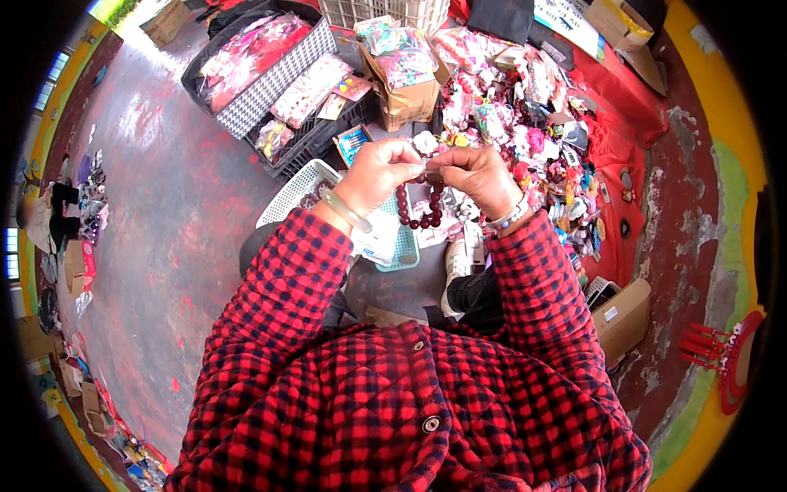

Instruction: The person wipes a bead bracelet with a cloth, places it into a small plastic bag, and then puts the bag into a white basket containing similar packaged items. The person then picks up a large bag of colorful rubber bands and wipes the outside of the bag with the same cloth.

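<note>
A dark red bead bracelet (432, 220) hangs in a loop between my two hands, in front of my chest. My left hand (375, 174) pinches its upper end between thumb and forefinger. Close beside it, my right hand (482, 179) pinches the other side of the same end. The fingertips nearly meet, and something small and pale shows between them, too small to make out. Below my left wrist is a pale plastic basket (283, 202) with more dark beads (316, 195) inside. A white plastic bag (375, 239) lies by a light teal basket (403, 261) under the bracelet.
A heap of hair ornaments and small packets (533, 139) spreads over red cloth at the right. Ahead stand an open cardboard box (407, 102) of packets, a black crate (307, 143) and a houndstooth-patterned bin (275, 82). Another cardboard box (623, 320) sits by the right wall.
</note>
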`<move>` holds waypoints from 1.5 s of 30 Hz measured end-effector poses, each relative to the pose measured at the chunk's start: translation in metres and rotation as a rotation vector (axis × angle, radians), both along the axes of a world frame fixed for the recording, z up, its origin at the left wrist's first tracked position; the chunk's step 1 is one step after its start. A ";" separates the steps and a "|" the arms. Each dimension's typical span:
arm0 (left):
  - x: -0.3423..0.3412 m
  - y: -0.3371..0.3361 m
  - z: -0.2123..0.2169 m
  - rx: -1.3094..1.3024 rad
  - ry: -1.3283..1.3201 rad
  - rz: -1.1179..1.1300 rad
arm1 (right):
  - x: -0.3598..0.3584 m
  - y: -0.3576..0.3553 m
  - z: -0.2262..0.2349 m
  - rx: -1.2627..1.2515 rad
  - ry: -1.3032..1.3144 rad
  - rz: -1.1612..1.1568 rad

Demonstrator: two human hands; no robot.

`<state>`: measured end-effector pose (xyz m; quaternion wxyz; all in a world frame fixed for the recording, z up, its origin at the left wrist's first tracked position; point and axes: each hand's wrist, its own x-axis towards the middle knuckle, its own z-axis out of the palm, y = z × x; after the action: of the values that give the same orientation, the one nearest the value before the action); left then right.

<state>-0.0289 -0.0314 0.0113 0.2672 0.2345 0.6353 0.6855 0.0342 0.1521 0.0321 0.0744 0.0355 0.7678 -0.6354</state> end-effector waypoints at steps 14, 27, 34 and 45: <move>-0.009 -0.004 -0.006 -0.014 -0.152 -0.060 | -0.005 0.001 -0.011 -0.081 -0.016 -0.066; -0.007 0.001 -0.006 0.063 -0.283 -0.002 | -0.006 -0.001 -0.010 -0.217 -0.039 -0.110; -0.005 0.000 -0.007 -0.131 0.075 -0.003 | -0.006 -0.006 -0.019 0.017 0.031 -0.122; -0.002 0.001 0.001 0.037 -0.239 0.034 | -0.007 -0.008 -0.019 0.284 0.249 -0.180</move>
<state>-0.0312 -0.0304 0.0127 0.3248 0.1453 0.5901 0.7246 0.0271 0.1443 0.0136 -0.0836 0.0352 0.8466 -0.5244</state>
